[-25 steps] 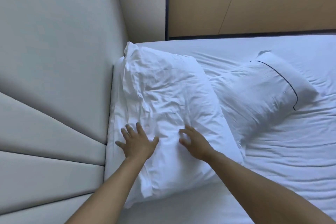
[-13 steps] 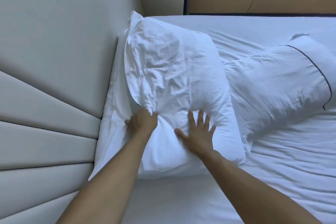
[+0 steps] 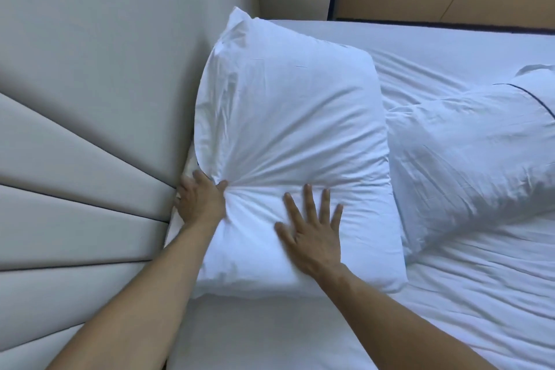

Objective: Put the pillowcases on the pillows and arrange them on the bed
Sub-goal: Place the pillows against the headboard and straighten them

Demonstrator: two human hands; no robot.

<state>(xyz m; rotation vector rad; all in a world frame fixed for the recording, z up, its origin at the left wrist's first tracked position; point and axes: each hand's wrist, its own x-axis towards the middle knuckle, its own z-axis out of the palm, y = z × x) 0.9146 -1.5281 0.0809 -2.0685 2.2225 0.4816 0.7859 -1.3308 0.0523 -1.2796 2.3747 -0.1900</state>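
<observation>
I'm pinching the cased pillow [image 3: 288, 141] at nine o'clock with my left hand [image 3: 200, 201], apparently bunching fabric, right hand [image 3: 312, 230] pressing flat, fingers spread; next I'm squaring it against the headboard [image 3: 105, 84].

The left hand [image 3: 199, 200] now sits at the white pillow [image 3: 288, 135]'s edge beside the headboard [image 3: 105, 99], apparently gripping bunched fabric, where a second ago it lay flat. The right hand [image 3: 312, 228] spreads wider, and the pillowcase looks smoother.
</observation>
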